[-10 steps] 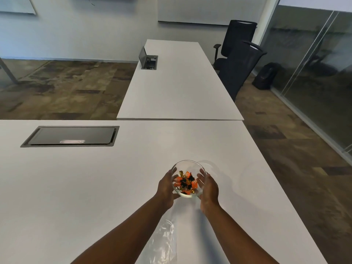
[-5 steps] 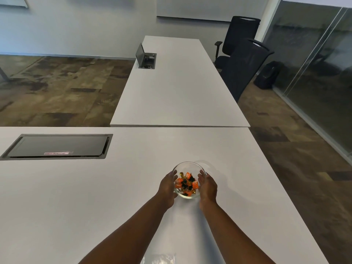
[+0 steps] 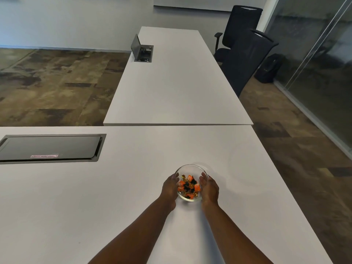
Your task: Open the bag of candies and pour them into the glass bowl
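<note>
Candies (image 3: 188,186) already fill the glass bowl (image 3: 190,169) on the white table (image 3: 114,187), cupped by 2 part-open hands, left hand (image 3: 169,188) and right hand (image 3: 209,189), so steady, level pressure should keep it from tipping.

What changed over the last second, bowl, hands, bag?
The empty plastic bag that lay on the table between the forearms is out of frame now; the view has tilted up, so it may simply be cropped. Unchanged: the left hand and right hand cup the sides of the glass bowl, the candies are inside, and the bowl sits on the white table.
</note>
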Tool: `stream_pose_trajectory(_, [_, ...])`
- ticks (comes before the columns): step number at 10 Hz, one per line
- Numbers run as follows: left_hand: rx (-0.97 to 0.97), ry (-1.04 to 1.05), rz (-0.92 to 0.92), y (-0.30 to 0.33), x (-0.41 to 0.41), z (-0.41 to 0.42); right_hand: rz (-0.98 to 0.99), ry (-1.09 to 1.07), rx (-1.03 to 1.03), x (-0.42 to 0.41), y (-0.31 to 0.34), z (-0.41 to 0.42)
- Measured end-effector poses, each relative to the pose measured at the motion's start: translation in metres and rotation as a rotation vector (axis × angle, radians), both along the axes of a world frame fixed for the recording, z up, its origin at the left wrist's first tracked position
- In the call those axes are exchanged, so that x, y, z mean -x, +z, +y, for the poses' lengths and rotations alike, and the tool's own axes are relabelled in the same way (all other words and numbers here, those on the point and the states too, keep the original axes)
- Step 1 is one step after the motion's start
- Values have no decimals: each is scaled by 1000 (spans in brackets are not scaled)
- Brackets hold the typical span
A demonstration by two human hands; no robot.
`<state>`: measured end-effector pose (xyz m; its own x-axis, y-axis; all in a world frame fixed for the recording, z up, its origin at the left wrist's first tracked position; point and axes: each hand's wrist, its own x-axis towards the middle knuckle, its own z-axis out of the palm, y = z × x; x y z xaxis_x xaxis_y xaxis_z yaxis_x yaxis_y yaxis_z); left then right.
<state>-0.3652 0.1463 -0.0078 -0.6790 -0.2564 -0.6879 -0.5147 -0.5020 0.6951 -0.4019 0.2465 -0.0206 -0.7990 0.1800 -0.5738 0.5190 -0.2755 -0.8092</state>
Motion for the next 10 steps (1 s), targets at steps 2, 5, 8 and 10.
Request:
stream_pose_trajectory(2, [54,36,-15,-8,7,2,16,17,-32,3,-3,2])
stream_pose_trajectory(5, [103,45,-30,-8,8,6,-7,92,-89,7,-7,11])
stream_pose_trajectory(8, [131,19,-3,-8,4,1,-52,190,-122,8,-5,12])
stream_pose_trajectory(10, [441,38,6,7,-2,-4,-11,194,-389,9,8,24])
